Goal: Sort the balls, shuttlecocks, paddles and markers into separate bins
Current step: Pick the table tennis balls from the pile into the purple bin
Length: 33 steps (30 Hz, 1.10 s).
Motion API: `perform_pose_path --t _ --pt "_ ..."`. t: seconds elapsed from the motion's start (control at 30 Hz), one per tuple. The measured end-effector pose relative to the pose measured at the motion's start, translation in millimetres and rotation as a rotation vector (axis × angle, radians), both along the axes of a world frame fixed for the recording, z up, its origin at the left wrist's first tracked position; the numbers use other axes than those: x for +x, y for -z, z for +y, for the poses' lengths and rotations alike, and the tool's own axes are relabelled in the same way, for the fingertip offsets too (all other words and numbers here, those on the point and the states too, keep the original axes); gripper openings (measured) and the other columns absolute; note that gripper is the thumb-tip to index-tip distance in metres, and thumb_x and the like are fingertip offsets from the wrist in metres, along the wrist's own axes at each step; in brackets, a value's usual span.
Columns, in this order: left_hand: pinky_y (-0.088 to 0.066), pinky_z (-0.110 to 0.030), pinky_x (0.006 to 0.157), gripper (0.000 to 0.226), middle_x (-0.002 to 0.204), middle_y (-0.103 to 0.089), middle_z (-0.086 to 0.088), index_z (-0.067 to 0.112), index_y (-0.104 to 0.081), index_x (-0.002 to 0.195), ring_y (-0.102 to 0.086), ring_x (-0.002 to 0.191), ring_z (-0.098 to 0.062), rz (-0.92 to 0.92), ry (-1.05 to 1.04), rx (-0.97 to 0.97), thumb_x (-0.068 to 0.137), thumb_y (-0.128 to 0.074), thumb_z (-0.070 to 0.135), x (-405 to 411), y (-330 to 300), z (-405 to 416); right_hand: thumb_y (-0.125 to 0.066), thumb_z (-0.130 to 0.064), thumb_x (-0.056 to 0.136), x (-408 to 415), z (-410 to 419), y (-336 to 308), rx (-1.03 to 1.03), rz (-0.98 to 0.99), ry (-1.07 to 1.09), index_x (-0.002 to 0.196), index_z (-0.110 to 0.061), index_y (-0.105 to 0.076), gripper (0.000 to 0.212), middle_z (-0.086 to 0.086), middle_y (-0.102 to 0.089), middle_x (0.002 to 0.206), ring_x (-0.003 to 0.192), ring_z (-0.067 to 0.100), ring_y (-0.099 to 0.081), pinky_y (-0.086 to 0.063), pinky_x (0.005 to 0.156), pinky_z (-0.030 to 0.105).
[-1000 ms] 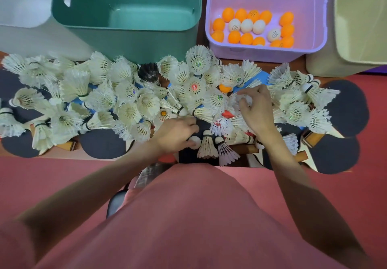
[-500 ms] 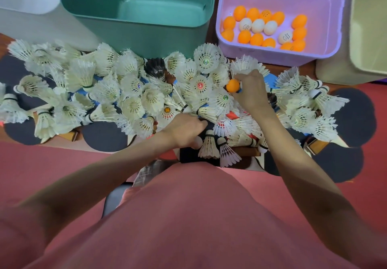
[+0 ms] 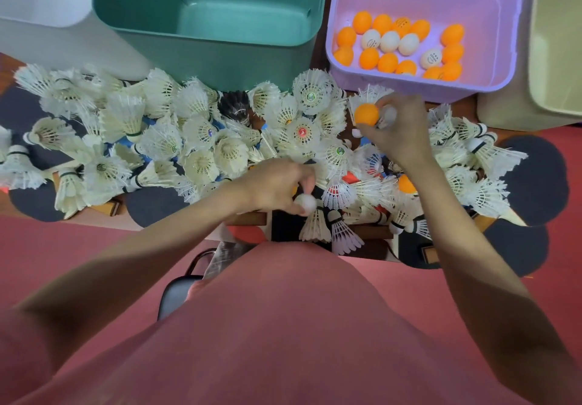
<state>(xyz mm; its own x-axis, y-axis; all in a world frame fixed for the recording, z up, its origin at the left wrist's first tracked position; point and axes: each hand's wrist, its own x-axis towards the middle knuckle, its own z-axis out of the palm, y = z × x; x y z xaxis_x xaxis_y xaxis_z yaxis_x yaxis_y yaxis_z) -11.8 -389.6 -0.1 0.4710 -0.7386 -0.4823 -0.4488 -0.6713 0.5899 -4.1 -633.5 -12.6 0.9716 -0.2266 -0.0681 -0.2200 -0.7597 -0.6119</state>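
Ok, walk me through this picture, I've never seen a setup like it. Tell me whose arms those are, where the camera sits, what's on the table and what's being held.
There is no machine here. A person wears a wide-angle camera on the head, so you look down over a pink shirt at that person's own two arms.

The table holds a big heap of white shuttlecocks, with dark round paddles sticking out underneath. Behind it stand bins: a green bin showing nothing inside, and a purple bin with orange and white balls in it. A white one and a beige one sit at the edges.

The right hand holds an orange ball just in front of the purple bin, with something pale and blurred beside it, perhaps a second ball. The left hand grips a white ball low in the pile.
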Motion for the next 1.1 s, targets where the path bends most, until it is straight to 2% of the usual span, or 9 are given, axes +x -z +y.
perform_pose_path --t 0.1,0.17,0.27,0.43,0.57,0.67,0.9,1.0,1.1 --pt "-0.047 -0.027 0.074 0.035 0.086 -0.062 0.017 0.018 -0.063 0.093 -0.058 0.081 -0.006 -0.044 -0.196 -0.189 0.064 -0.082 0.025 33 -34 -13 -0.067 -0.035 0.075 9 -17 -35 0.042 -0.290 0.218 0.097 -0.002 -0.057 0.041 0.007 -0.044 0.098 0.092 0.015 -0.043 -0.030 0.073 0.021" --pt "-0.051 -0.029 0.076 0.036 0.092 -0.068 0.010 0.017 -0.063 0.090 -0.063 0.087 -0.007 -0.160 -0.348 -0.313 0.061 -0.083 0.026 63 -55 -34 -0.062 -0.038 0.074 28 -40 -39 0.029 -0.327 0.332 0.099 0.000 -0.056 0.046 0.008 -0.042 0.097 0.090 0.016 -0.042 -0.034 0.076 0.024" --pt "-0.050 -0.029 0.070 0.035 0.089 -0.070 0.006 0.015 -0.062 0.086 -0.064 0.084 -0.010 -0.305 -0.503 -0.384 0.058 -0.074 0.031 108 -63 -79 -0.052 -0.051 0.072 61 -71 -25 0.010 -0.176 0.387 0.107 0.002 -0.054 0.063 0.009 -0.043 0.096 0.098 0.026 -0.048 -0.036 0.086 0.036" --pt "-0.047 -0.035 0.071 0.029 0.103 -0.064 -0.008 0.012 -0.055 0.098 -0.057 0.093 -0.028 -0.494 -0.395 -0.062 0.072 -0.065 0.020 149 -32 -136 -0.044 -0.061 0.061 85 -87 3 -0.047 0.119 0.233 0.113 0.002 -0.053 0.082 0.028 -0.050 0.114 0.110 0.038 -0.047 -0.038 0.085 0.038" --pt "-0.041 -0.034 0.064 0.031 0.104 -0.062 -0.011 0.008 -0.055 0.104 -0.058 0.093 -0.030 -0.507 -0.388 0.012 0.076 -0.065 0.017 162 -13 -149 -0.062 -0.045 0.080 86 -93 16 -0.133 0.179 0.122 0.116 0.001 -0.052 0.059 0.029 -0.048 0.116 0.111 0.040 -0.046 -0.039 0.086 0.043" --pt "-0.042 -0.036 0.068 0.033 0.108 -0.060 -0.013 0.007 -0.054 0.107 -0.057 0.095 -0.031 -0.495 -0.379 0.025 0.078 -0.066 0.017 166 -5 -151 -0.061 -0.039 0.084 79 -96 16 -0.094 0.162 0.073 0.118 -0.003 -0.054 0.051 0.027 -0.048 0.118 0.110 0.039 -0.048 -0.040 0.091 0.042" --pt "-0.047 -0.041 0.085 0.036 0.117 -0.057 -0.017 0.004 -0.053 0.117 -0.054 0.105 -0.033 -0.487 -0.387 -0.013 0.083 -0.060 0.014 165 10 -145 -0.054 -0.013 0.088 -7 -89 -9 -0.037 -0.314 0.135 0.107 -0.002 -0.060 0.023 0.014 -0.055 0.105 0.094 0.024 -0.056 -0.040 0.083 0.023" --pt "-0.042 -0.038 0.089 0.036 0.123 -0.053 -0.017 0.003 -0.052 0.123 -0.050 0.113 -0.031 -0.505 -0.381 -0.081 0.089 -0.055 0.013 157 13 -140 -0.056 -0.009 0.089 -61 -82 -5 0.012 -0.225 0.160 0.106 -0.006 -0.060 0.018 0.012 -0.054 0.104 0.085 0.014 -0.054 -0.045 0.077 0.023" --pt "-0.038 -0.036 0.091 0.034 0.124 -0.052 -0.019 0.000 -0.053 0.121 -0.047 0.115 -0.032 -0.575 -0.378 -0.188 0.090 -0.051 0.012 139 16 -133 -0.061 -0.008 0.085 -104 -76 7 -0.011 -0.068 0.119 0.108 -0.010 -0.063 0.024 0.012 -0.050 0.105 0.092 0.018 -0.051 -0.046 0.080 0.031"
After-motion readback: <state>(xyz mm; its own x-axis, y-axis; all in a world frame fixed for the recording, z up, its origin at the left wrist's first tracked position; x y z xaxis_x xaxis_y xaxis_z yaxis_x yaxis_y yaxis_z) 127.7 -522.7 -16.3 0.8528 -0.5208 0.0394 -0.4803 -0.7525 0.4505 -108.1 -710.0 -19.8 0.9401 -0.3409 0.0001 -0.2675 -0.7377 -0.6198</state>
